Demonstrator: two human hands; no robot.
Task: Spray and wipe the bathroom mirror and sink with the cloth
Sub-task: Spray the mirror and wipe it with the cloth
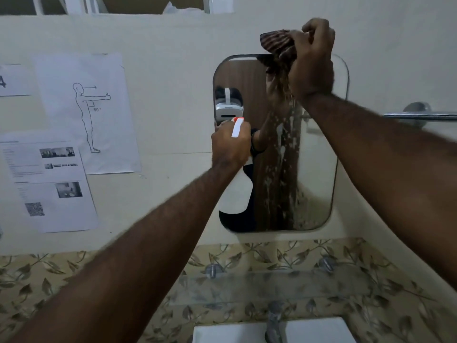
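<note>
Head view: right hand (312,58) clenched around a bunched striped cloth (278,44), pressed at the mirror's (319,169) top edge. Left hand (228,144) grips a white spray bottle (237,191) with a red-tipped nozzle, just before the mirror's left side. Foamy streaks run down the glass below the cloth. Sink (309,330) below, tap (274,323) centred.

Mirror (319,169) on wall, above glass shelf (267,288); shelf above faucet (274,323) and sink (222,334) at bottom edge. Right hand (312,60) at mirror's top edge, bunching cloth (278,44) that sticks out to its left. Left hand (228,142) at mirror's left edge, gripping spray bottle (236,184), which hangs below it. Paper sheets (81,115) on wall, left of mirror. Towel bar (420,116) right of mirror.
</note>
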